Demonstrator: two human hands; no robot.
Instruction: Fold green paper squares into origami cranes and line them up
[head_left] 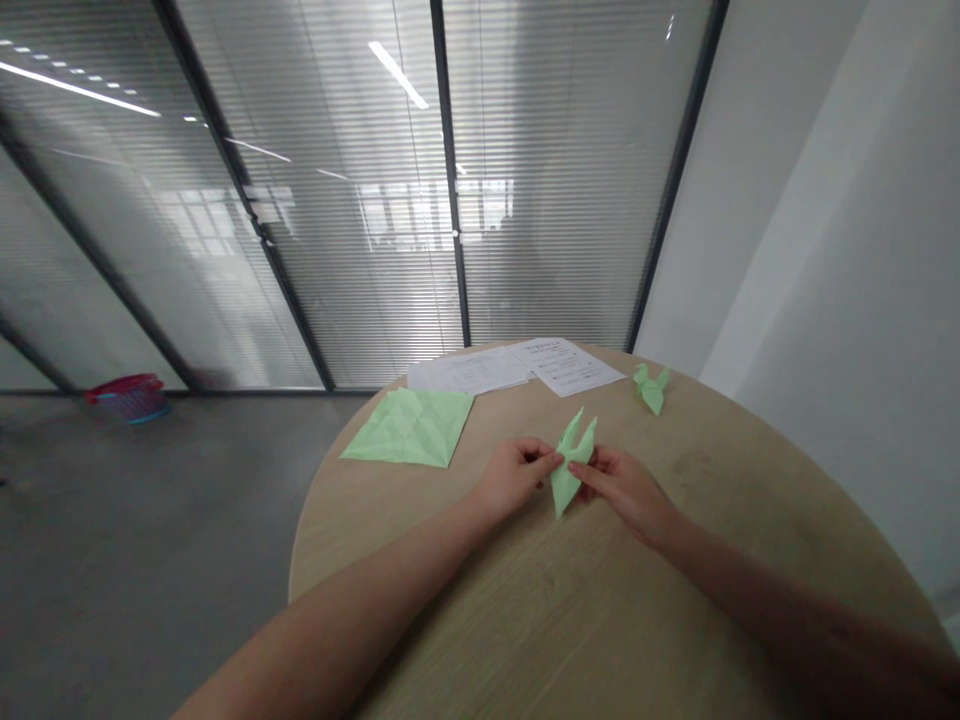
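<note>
A light green origami piece is held between my two hands above the round table. It has two narrow points at its upper end and one point facing down toward me. My left hand pinches its left edge between thumb and fingers. On the other side, my right hand grips it with the thumb on top; the fingers beneath are partly hidden. Beyond my right hand sits a small folded green origami figure. A creased green paper sheet lies flat to the left of my hands.
White printed sheets lie near the far edge of the round wooden table. Glass panels with blinds stand behind it, and a white wall is at the right. On the floor at far left is a red and blue basket.
</note>
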